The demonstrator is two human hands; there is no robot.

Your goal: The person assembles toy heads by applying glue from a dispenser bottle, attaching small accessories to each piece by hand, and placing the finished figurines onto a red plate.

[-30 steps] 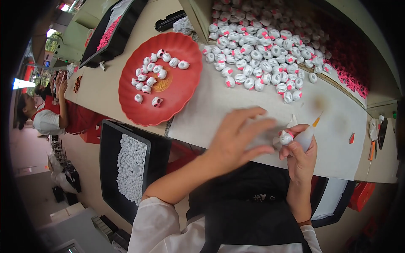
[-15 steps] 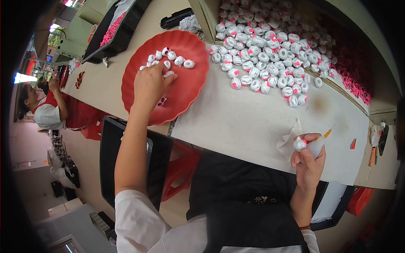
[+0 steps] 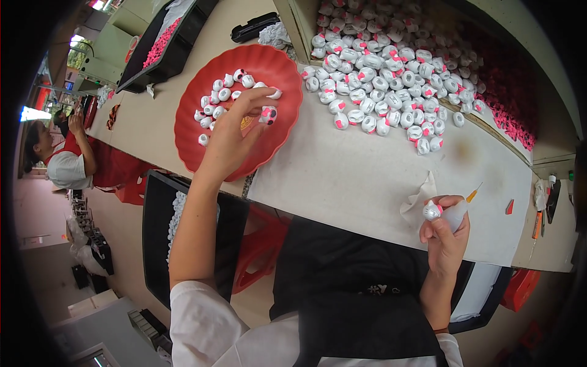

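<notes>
The left hand (image 3: pixel 229 144) hides part of the red bowl (image 3: pixel 202 147); whether its fingertips pinch a piece stays unclear.

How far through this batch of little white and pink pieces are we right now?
Done, apparently: a small cluster of pieces lies in the red dish. In hand: the left hand reaches into that dish at a piece, while the right hand holds a small orange-tipped bottle and one piece. Left: the much larger pile on the table, so most seems to remain.
</notes>
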